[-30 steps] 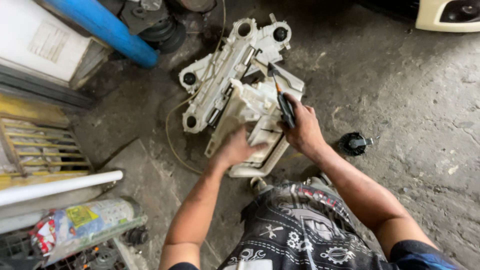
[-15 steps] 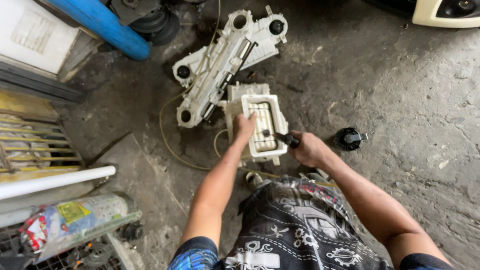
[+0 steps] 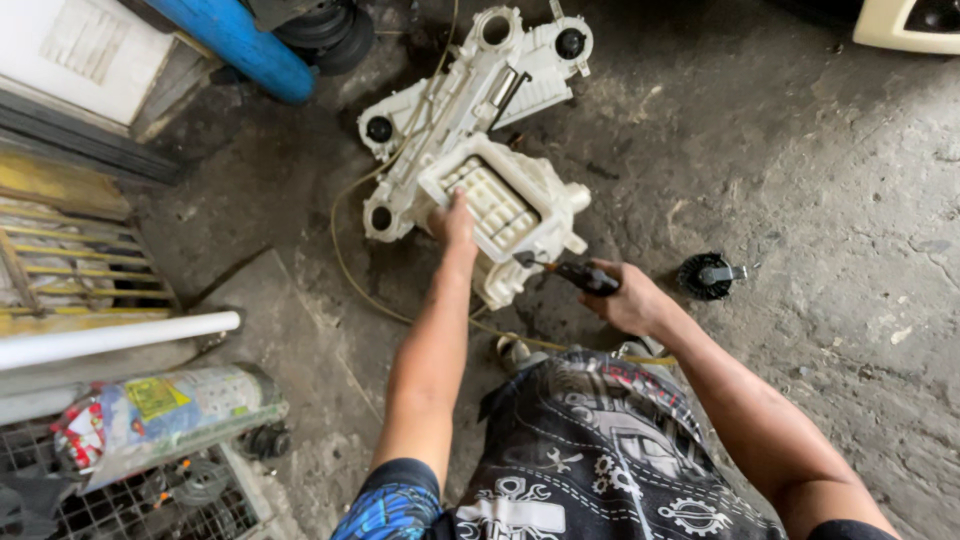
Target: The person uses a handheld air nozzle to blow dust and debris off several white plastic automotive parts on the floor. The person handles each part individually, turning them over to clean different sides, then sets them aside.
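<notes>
A large off-white plastic blower housing [image 3: 470, 110] lies on the dirty concrete floor. Against its near side sits a smaller white box-shaped section with a grille [image 3: 505, 205], tilted. My left hand [image 3: 455, 222] grips the left edge of that grilled section. My right hand [image 3: 625, 298] is shut on a black-handled screwdriver [image 3: 572, 272], whose tip points left toward the lower edge of the grilled section. A thin yellowish hose [image 3: 350, 265] curves from the housing across the floor toward my knees.
A small black round fan part [image 3: 708, 275] lies on the floor to the right. A blue pipe [image 3: 245, 45], a white panel [image 3: 85, 50], a yellow metal rack [image 3: 70, 260], a white tube [image 3: 120, 335] and a labelled cylinder [image 3: 170, 410] on a wire crate crowd the left.
The grilled section has been turned and lifted away from the main housing. My right hand with the screwdriver has dropped from the top of the part to its lower right.
</notes>
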